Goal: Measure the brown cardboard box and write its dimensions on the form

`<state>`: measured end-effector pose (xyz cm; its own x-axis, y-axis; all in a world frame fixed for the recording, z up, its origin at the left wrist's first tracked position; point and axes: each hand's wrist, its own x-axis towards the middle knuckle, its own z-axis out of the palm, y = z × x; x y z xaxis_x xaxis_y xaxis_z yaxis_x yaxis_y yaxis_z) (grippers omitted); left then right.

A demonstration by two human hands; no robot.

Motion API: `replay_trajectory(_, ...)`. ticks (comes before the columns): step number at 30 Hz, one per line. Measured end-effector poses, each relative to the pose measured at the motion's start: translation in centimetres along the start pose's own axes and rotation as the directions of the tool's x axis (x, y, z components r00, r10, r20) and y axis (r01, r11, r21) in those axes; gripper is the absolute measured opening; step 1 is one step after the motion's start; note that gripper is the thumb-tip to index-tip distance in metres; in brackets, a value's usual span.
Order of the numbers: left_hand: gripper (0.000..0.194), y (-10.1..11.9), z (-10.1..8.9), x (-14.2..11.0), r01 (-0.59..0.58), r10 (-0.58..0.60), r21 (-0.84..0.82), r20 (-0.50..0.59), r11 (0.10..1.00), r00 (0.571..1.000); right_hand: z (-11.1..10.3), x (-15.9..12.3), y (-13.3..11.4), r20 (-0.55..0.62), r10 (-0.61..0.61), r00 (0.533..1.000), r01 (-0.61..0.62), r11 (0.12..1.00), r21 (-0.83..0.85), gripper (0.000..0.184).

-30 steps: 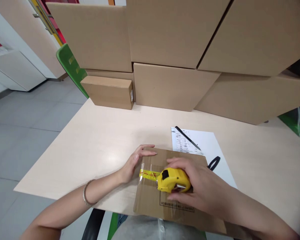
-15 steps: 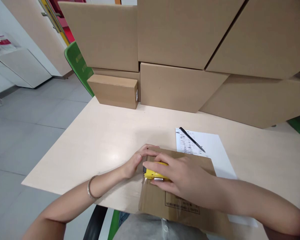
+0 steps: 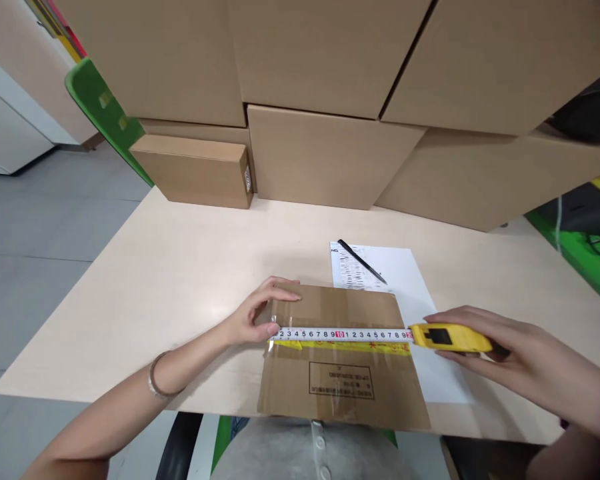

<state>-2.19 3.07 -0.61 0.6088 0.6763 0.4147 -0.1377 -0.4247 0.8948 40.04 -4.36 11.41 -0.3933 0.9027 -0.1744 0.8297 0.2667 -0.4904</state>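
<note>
A taped cardboard box (image 3: 345, 410) with a printed black frame lies at the table's front edge. Across its top runs the white blade of a yellow tape measure (image 3: 453, 337), drawn out from left to right. My right hand (image 3: 500, 347) grips the yellow case just past the box's right edge. At the box's left edge, the thumb of my left hand (image 3: 260, 313) presses the blade's end down, its fingers resting on the box's top. The blade's tip is hidden under that thumb.
Beyond the box, a black pen (image 3: 363, 261) lies on a printed white sheet (image 3: 405, 267), partly under the box. A small carton (image 3: 195, 173) stands at the back left, before stacked large cardboard boxes (image 3: 325, 157). A green chair back (image 3: 105, 110) shows behind.
My right hand has moved right with the tape measure's case, drawing the blade out over the box. My left thumb now presses the blade's end. The view has shifted right and down.
</note>
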Motion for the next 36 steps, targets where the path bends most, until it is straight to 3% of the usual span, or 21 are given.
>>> replay_trajectory(6,0.049,-0.1,0.1,0.1,-0.016,0.016,-0.009,-0.010,1.000,1.000,0.2,-0.2,-0.1,0.034,0.037,0.999,-0.039,0.998,0.056,0.031)
replay_trajectory(11,0.048,-0.2,0.0,0.1,-0.006,0.006,-0.022,-0.003,1.000,1.000,-1.5,0.4,-2.6,0.088,0.011,0.996,-0.011,1.000,-0.001,0.030)
replay_trajectory(14,0.049,-0.2,-0.1,0.0,0.000,0.000,-0.025,-0.002,1.000,1.000,-1.2,3.0,-6.0,0.112,-0.127,0.986,0.131,0.991,-0.036,0.033)
replay_trajectory(17,0.050,0.0,-0.1,-0.1,0.015,-0.015,-0.026,-0.003,1.000,1.000,0.7,7.2,-10.1,0.134,-0.283,0.950,0.299,0.947,-0.116,0.030)
replay_trajectory(22,0.056,0.0,0.2,-0.6,0.111,-0.116,-0.100,-0.044,0.989,0.992,3.8,11.8,-14.8,0.164,-0.540,0.825,0.564,0.805,-0.185,0.030)
replay_trajectory(24,0.064,0.2,-0.1,-0.6,0.128,-0.132,-0.090,-0.041,0.988,0.990,3.8,12.0,-15.2,0.154,-0.595,0.789,0.614,0.770,-0.173,0.030)
replay_trajectory(27,0.061,1.6,-0.6,-0.1,0.127,-0.127,0.039,-0.007,0.991,0.992,2.6,11.1,-14.3,0.134,-0.588,0.798,0.598,0.800,-0.047,0.032)
replay_trajectory(30,0.040,5.0,-0.5,0.8,0.121,-0.108,0.329,-0.058,0.936,0.993,0.9,9.1,-12.7,0.144,-0.557,0.818,0.548,0.831,0.098,0.031)
replay_trajectory(32,0.036,7.6,0.6,1.2,0.057,-0.008,0.477,-0.104,0.877,0.995,0.3,7.8,-11.7,0.206,-0.575,0.791,0.551,0.818,0.168,0.027)
replay_trajectory(34,0.034,9.6,2.1,1.4,-0.121,0.131,0.554,0.021,0.824,0.991,0.5,6.8,-11.3,0.267,-0.601,0.753,0.567,0.799,0.199,0.029)
replay_trajectory(36,0.028,10.4,3.6,1.4,-0.235,0.181,0.560,0.151,0.795,0.972,1.2,6.4,-11.3,0.293,-0.619,0.729,0.593,0.785,0.182,0.033)
